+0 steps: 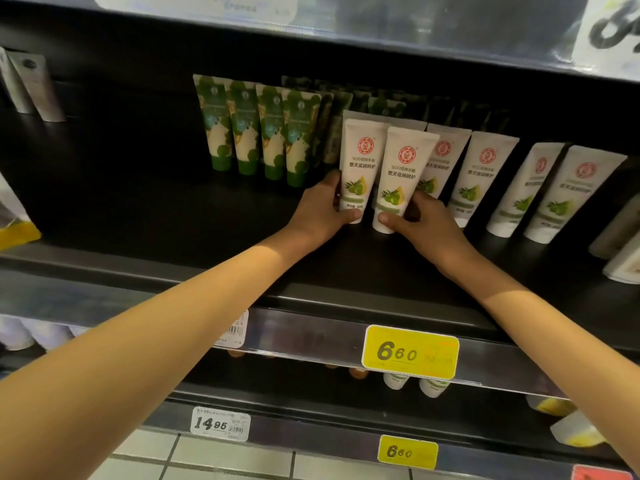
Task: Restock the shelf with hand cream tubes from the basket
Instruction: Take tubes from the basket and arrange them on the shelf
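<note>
Left tube upright on shelf, gripped low by your left hand, right tube beside it, gripped by your right hand, green tubes crowding left, white tubes close behind and right

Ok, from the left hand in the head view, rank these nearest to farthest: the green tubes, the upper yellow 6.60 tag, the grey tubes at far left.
1. Green tubes: just up and left of the left hand, toward the back.
2. Upper yellow tag: lower right, on the front edge of the shelf.
3. Grey tubes: at the far left end.
</note>
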Demonstrator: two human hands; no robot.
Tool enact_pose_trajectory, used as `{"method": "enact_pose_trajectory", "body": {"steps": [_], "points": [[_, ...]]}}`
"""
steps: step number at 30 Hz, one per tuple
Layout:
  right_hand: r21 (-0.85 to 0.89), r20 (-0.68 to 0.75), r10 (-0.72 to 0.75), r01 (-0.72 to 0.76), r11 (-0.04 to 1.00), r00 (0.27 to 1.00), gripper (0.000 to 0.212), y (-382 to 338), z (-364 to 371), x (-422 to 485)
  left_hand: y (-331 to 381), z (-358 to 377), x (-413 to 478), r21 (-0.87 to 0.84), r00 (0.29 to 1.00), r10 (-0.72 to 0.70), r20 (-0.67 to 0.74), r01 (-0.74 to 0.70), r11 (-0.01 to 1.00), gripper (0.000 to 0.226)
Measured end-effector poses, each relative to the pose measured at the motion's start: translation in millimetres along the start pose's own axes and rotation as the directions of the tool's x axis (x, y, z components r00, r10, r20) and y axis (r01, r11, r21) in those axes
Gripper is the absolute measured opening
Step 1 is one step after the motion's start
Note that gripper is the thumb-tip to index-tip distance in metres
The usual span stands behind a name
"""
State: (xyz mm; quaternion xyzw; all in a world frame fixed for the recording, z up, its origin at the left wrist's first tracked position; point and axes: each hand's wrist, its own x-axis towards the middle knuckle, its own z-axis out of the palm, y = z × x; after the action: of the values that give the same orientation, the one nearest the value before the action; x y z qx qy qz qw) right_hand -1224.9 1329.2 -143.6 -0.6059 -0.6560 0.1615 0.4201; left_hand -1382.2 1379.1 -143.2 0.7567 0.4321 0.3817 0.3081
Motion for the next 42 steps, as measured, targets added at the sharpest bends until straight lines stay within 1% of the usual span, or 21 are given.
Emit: {"method": "enact_pose_trajectory", "body": {"steps": [3, 6, 10, 13, 14, 17, 18, 19, 20, 21, 23, 25, 27, 29, 31, 34, 36, 38, 39, 41, 42], "points": [[-0.011, 0.008, 0.007, -0.007, 1.000, 1.000, 0.053, 1.2, 0.4, -0.1, -0.7, -0.3, -0.6, -0.004, 1.000, 0.007, -0.012, -0.007, 1.000, 0.054], [0.010, 0.013, 0.023, -0.023, 1.000, 1.000, 0.052, 1.6, 0.6, 0.4, -1.8, -0.6, -0.8, -0.021, 1.000, 0.003, -0.026, -0.003, 1.000, 0.054], [-0.008, 0.010, 0.035, -0.035, 0.999, 0.999, 0.052, 1.3, 1.0, 0.5, -1.5, 1.0, -0.8, -0.035, 1.000, 0.002, -0.031, -0.004, 0.999, 0.053], [0.009, 0.000, 0.076, -0.076, 0.997, 0.997, 0.049, -3.4, -0.3, -3.5, 0.4, 0.9, -6.2, -0.053, 0.996, -0.041, -0.080, 0.037, 0.998, 0.055], [0.015, -0.032, 0.100, -0.099, 0.995, 0.995, 0.046, -6.4, -0.6, -7.1, 2.1, -0.1, -10.3, -0.059, 0.992, -0.073, -0.105, 0.067, 0.996, 0.054], [-0.041, -0.233, 0.129, -0.142, 0.989, 0.964, 0.033, -21.3, 3.8, -29.1, 8.8, -11.4, -37.1, -0.059, 0.978, -0.141, -0.155, 0.133, 0.989, 0.042], [-0.037, -0.273, 0.106, -0.121, 0.992, 0.956, 0.027, -30.5, 8.2, -40.0, 10.2, -19.6, -52.2, -0.087, 0.975, -0.145, -0.166, 0.132, 0.987, 0.034], [-0.019, -0.277, 0.060, -0.068, 0.998, 0.959, 0.020, -43.1, 14.8, -52.7, 10.5, -31.3, -71.6, -0.124, 0.977, -0.122, -0.177, 0.101, 0.987, 0.026], [0.007, -0.243, -0.001, 0.003, 1.000, 0.970, 0.014, -59.0, 23.9, -66.3, 9.3, -47.2, -95.1, -0.136, 0.980, -0.071, -0.188, 0.046, 0.990, 0.019], [0.038, -0.182, -0.065, 0.073, 0.997, 0.981, 0.013, -76.9, 35.3, -79.8, 7.2, -67.1, -122.0, -0.111, 0.982, -0.018, -0.186, -0.003, 0.994, 0.014], [0.121, -0.024, -0.164, 0.166, 0.979, 0.986, 0.015, -116.6, 63.5, -106.2, -2.4, -116.1, -179.4, -0.040, 0.986, 0.023, -0.164, -0.029, 0.999, 0.012], [0.236, 0.155, -0.217, 0.177, 0.955, 0.964, 0.016, -159.2, 99.5, -132.0, -14.5, -171.4, -239.3, -0.028, 0.983, -0.035, -0.179, 0.030, 0.999, 0.014], [0.344, 0.331, -0.270, 0.151, 0.927, 0.904, 0.016, -202.0, 144.9, -159.5, -31.7, -225.7, -304.3, 0.005, 0.954, -0.132, -0.268, 0.139, 0.990, 0.017], [0.424, 0.483, -0.323, 0.105, 0.900, 0.814, 0.015, -242.7, 196.8, -189.9, -51.2, -275.9, -376.7, 0.043, 0.884, -0.222, -0.412, 0.262, 0.964, 0.020], [0.484, 0.619, -0.370, 0.035, 0.875, 0.693, 0.015, -279.2, 250.0, -222.8, -66.6, -318.1, -454.0, 0.022, 0.774, -0.303, -0.556, 0.378, 0.926, 0.025], [0.503, 0.761, -0.440, -0.005, 0.865, 0.476, 0.018, -324.9, 317.6, -270.6, -83.4, -368.4, -561.7, -0.042, 0.571, -0.396, -0.719, 0.534, 0.845, 0.029], [0.511, 0.802, -0.471, -0.015, 0.859, 0.369, 0.019, -351.9, 354.3, -295.2, -94.6, -395.4, -622.8, -0.073, 0.427, -0.424, -0.799, 0.631, 0.772, 0.030], [0.526, 0.812, -0.498, -0.011, 0.850, 0.303, 0.019, -377.7, 386.7, -312.9, -108.1, -415.1, -667.5, -0.117, 0.288, -0.443, -0.849, 0.716, 0.689, 0.025], [0.538, 0.808, -0.514, -0.006, 0.843, 0.287, 0.018, -390.1, 402.3, -319.3, -116.3, -421.9, -683.2, -0.142, 0.228, -0.450, -0.863, 0.746, 0.650, 0.022], [0.564, 0.791, -0.540, -0.002, 0.826, 0.287, 0.014, -413.6, 434.2, -328.1, -134.1, -429.4, -702.3, -0.179, 0.139, -0.449, -0.882, 0.784, 0.595, 0.021], [0.573, 0.782, -0.549, 0.003, 0.819, 0.296, 0.012, -424.6, 450.2, -330.8, -143.7, -432.2, -706.2, -0.189, 0.112, -0.448, -0.887, 0.798, 0.573, 0.019]]}}
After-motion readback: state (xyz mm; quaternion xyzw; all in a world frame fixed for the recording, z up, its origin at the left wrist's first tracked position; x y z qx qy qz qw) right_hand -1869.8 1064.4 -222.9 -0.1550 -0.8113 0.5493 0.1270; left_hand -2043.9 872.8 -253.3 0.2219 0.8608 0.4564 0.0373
